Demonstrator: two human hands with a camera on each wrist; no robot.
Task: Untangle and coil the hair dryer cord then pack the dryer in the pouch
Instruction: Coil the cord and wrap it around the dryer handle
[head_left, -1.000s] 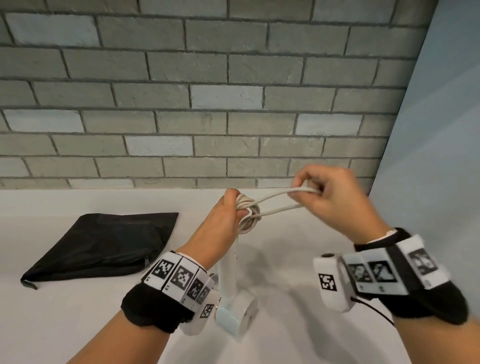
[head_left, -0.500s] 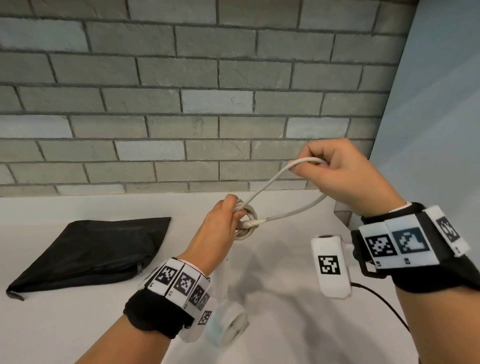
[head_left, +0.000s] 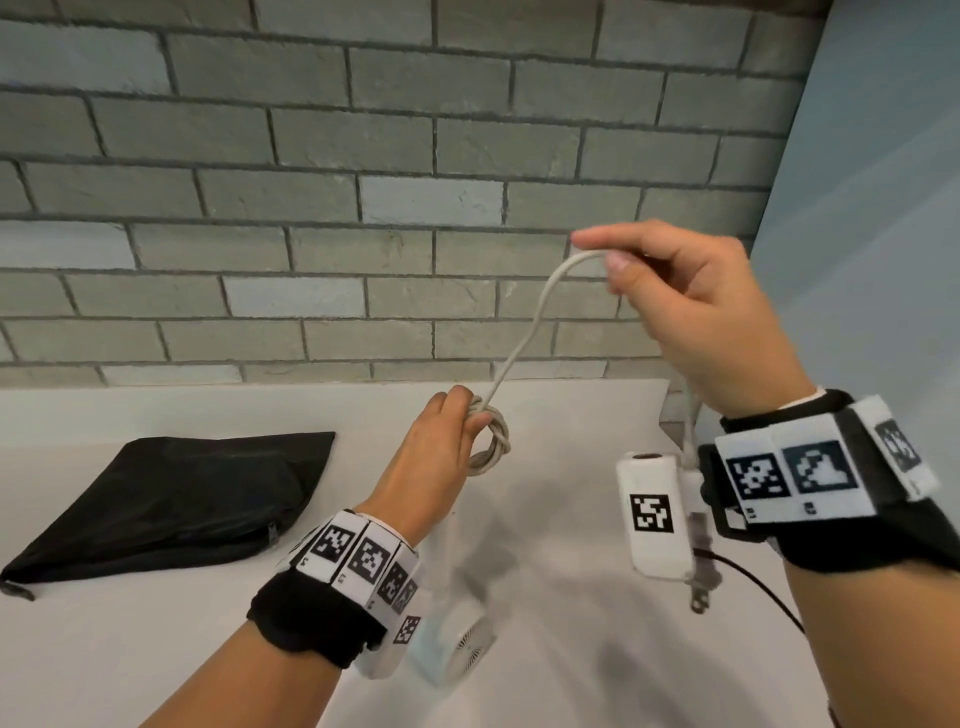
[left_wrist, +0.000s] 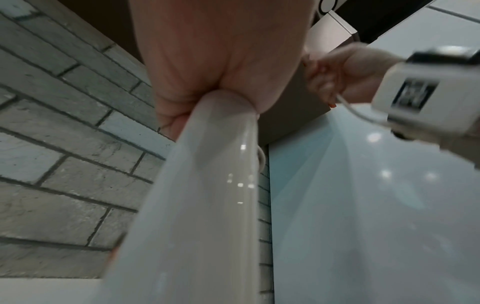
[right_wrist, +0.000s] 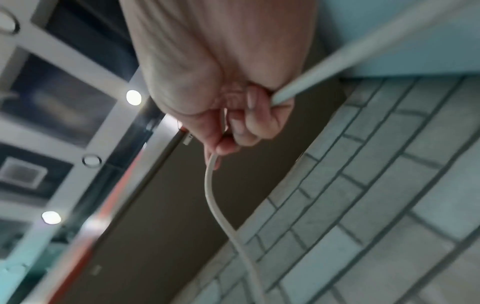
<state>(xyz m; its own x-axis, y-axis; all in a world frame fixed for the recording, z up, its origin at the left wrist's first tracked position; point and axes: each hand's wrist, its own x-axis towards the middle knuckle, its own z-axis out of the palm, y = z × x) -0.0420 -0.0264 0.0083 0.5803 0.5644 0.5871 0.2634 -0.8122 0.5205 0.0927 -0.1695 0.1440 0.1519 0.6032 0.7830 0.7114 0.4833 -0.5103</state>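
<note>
Left hand grips the white hair dryer handle and coiled cord; right hand pinches the cord's raised free length above it. Black pouch lies on the tabletop, left of the dryer.

White counter; black pouch lying flat on it.

The right hand pinches the white cord, which curves down across the brick wall.
</note>
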